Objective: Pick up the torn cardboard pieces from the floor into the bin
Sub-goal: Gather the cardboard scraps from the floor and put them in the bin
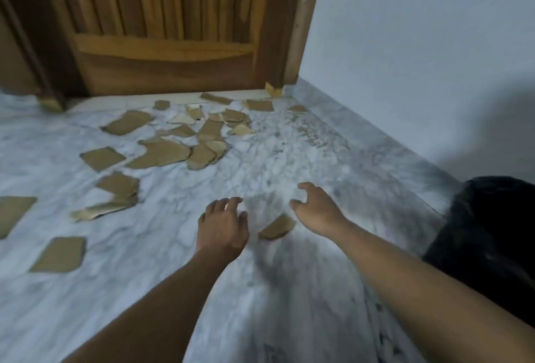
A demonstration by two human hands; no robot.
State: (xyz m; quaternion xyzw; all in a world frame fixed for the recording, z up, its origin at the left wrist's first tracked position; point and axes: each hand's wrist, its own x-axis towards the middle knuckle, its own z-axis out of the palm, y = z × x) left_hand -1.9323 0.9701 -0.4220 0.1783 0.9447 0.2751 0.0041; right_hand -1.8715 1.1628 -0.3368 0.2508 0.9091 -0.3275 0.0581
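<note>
Several torn brown cardboard pieces lie scattered on the marble floor (pixel 289 160). One small piece (pixel 276 227) lies between my two hands. My left hand (pixel 223 226) hovers just left of it, fingers apart, holding nothing. My right hand (pixel 317 207) is just right of it, fingers spread and empty. A larger cluster of pieces (pixel 185 142) lies farther off near the door. More pieces lie at the left, among them a stacked few (pixel 115 194) and a flat one (pixel 59 254). The black bin (pixel 492 232) stands at the right edge, partly out of frame.
A wooden door (pixel 173 23) with its frame closes off the far side. A pale wall (pixel 419 58) runs along the right, meeting the floor at a marble skirting. Bare floor stretches between my hands and the wall.
</note>
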